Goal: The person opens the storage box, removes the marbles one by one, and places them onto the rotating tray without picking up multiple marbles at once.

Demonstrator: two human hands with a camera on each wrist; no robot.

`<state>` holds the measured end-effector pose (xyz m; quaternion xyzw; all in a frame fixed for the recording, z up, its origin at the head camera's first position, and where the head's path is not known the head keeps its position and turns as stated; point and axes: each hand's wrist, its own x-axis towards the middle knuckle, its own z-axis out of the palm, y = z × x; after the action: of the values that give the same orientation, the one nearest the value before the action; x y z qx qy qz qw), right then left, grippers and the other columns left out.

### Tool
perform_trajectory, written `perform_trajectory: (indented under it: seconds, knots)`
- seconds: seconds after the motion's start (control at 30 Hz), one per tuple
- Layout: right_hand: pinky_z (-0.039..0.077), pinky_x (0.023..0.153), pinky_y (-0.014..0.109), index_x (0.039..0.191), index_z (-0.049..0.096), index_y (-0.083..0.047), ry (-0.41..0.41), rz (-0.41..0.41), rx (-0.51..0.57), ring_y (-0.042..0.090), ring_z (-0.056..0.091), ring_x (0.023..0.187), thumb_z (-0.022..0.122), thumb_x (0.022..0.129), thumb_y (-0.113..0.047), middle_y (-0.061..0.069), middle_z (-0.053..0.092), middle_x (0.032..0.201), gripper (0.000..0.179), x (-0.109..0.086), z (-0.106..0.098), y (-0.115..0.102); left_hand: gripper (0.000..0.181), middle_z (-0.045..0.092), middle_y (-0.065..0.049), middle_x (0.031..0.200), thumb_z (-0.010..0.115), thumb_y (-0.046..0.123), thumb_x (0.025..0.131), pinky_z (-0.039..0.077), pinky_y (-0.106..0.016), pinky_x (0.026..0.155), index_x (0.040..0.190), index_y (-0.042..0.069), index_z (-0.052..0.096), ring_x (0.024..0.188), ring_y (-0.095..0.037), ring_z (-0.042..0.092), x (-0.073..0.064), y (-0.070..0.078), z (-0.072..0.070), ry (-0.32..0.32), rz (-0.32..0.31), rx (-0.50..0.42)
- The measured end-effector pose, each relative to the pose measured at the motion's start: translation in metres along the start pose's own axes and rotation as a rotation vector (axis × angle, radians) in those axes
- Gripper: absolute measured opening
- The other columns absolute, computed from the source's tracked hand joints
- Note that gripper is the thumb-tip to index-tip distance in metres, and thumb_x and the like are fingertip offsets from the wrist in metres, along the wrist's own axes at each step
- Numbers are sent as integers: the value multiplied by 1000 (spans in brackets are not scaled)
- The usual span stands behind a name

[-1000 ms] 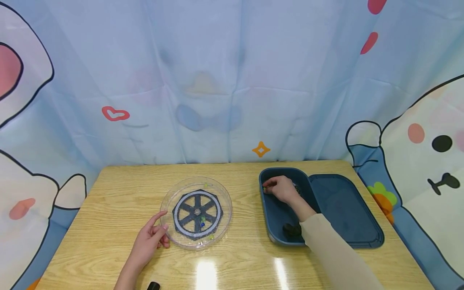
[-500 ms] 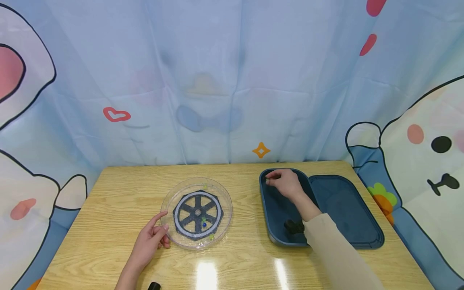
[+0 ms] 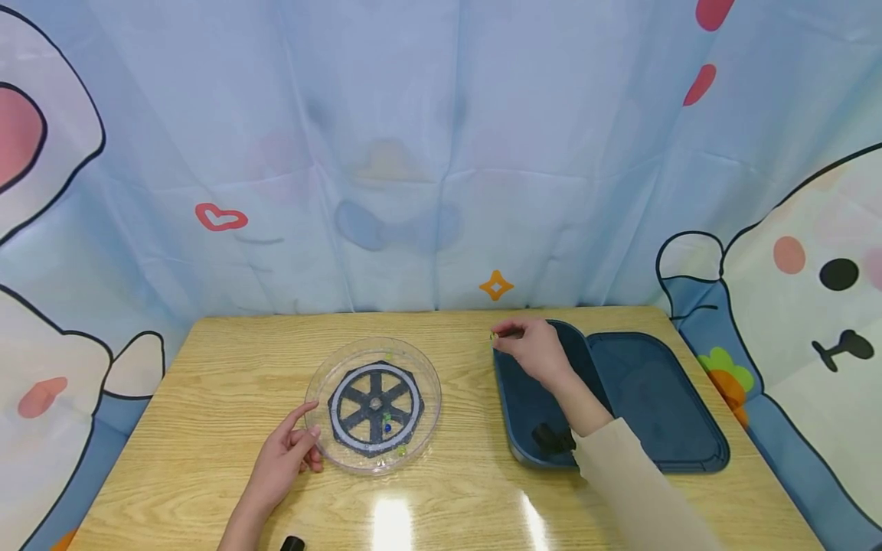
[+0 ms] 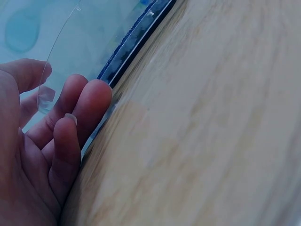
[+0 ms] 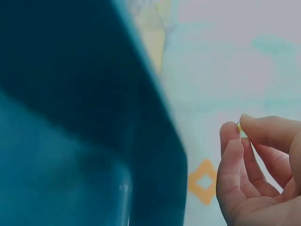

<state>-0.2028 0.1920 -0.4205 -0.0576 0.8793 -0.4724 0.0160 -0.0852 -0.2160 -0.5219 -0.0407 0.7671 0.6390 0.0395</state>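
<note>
My right hand (image 3: 534, 348) pinches a small yellow-green glass marble (image 5: 242, 131) between thumb and fingertips, at the left rim of a dark blue box (image 3: 510, 425). At the left, my left hand (image 3: 282, 455) holds the edge of a round clear dish (image 3: 427, 367) with thumb and fingers. A dark six-spoked shape with a pale ring (image 3: 375, 403) shows through the dish. In the dish lie a blue marble (image 3: 387, 428) and several yellow-green ones. In the left wrist view the dish's thin rim crosses the fingers (image 4: 70, 103).
A flat dark blue lid (image 3: 658, 398) lies right of the box. A black object (image 3: 549, 438) shows inside the box, near my right forearm. Another small black object (image 3: 292, 543) is at the table's front edge. Behind the wooden table (image 3: 227, 352) hangs a printed curtain (image 3: 393, 153).
My right hand has risen from inside the box to its left rim with the marble. The left hand and the dish stay where they were.
</note>
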Motion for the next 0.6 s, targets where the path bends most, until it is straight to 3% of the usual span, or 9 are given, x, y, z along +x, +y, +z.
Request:
perform_trajectory:
  seconds: [0.37,0.6]
  knots:
    - [55,75,38,104,74,-11,-46,-71,-6,20,69,91,75,89,-8,2,70,102,15,-21,44,-33,46,62,-13,70,57,16,103,47,-26,55,147,15,45,57,-25,66,0,1,0,-1,-1,2]
    - [55,72,33,101,74,-8,-147,-149,46,18,67,89,76,88,-6,1,68,101,14,-33,72,-46,45,62,-13,70,56,14,103,48,-26,54,147,15,46,57,-25,66,0,1,0,4,-1,4]
